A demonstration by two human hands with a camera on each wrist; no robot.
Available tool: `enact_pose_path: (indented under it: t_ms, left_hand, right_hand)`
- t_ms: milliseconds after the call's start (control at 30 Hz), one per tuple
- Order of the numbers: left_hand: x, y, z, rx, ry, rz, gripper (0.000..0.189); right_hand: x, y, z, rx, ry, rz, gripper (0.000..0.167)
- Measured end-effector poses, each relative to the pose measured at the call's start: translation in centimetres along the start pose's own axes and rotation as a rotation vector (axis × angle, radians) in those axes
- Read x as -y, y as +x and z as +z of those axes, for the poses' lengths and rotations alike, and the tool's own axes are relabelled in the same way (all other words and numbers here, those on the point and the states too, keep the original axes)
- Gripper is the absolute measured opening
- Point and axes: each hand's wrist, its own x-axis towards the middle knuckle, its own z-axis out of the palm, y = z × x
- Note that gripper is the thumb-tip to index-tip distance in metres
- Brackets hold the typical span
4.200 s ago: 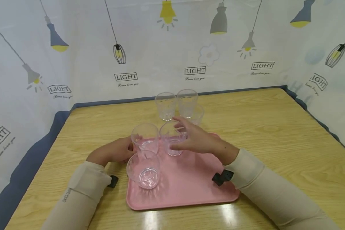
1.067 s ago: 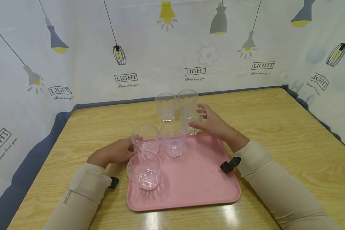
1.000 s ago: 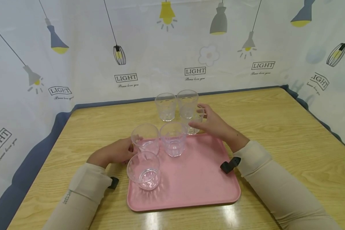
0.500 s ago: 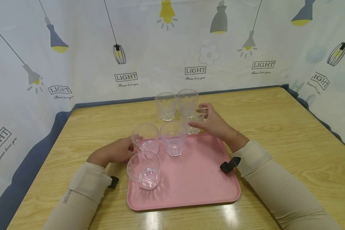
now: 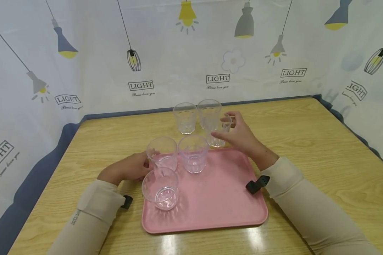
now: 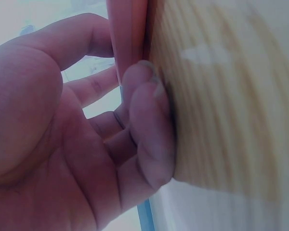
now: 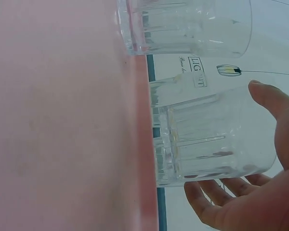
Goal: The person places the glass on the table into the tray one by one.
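Note:
My left hand grips the left edge of a pink tray; in the left wrist view its fingers curl at the tray's rim, close against the wood. Beyond the tray's far edge, my right hand holds a clear tumbler, thumb on the near side and fingers round the far side. The right wrist view has this tumbler upright just past the rim. Three more clear tumblers stand on the tray: one at back left, one at back middle, one at front left.
Two clear tumblers stand on the wooden table behind the tray, a left one and a right one. The right one is partly overlapped by the held tumbler. A white curtain printed with lamps hangs round the table's back.
My right hand has gone from the tumbler at the tray's back middle to the one beyond the far edge, which has shifted slightly right. The left hand stays at the tray's edge.

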Motion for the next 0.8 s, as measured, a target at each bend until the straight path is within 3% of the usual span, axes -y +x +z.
enact_pose_path:
  t_ms: [167,467,800]
  left_hand:
    - [0.1,0.0,0.1,-0.004,0.006,0.011,0.062]
    - [0.1,0.2,0.0,0.005,0.009,-0.005,0.064]
    - [0.0,0.1,0.0,0.014,-0.013,-0.005,0.062]
  right_hand:
    - [0.3,-0.1,-0.1,-0.028,0.011,-0.042,0.092]
    - [0.8,-0.4,-1.1,-0.019,-0.007,-0.044,0.091]
    - [2.0,-0.9,-2.4,0.111,0.019,-0.087,0.087]
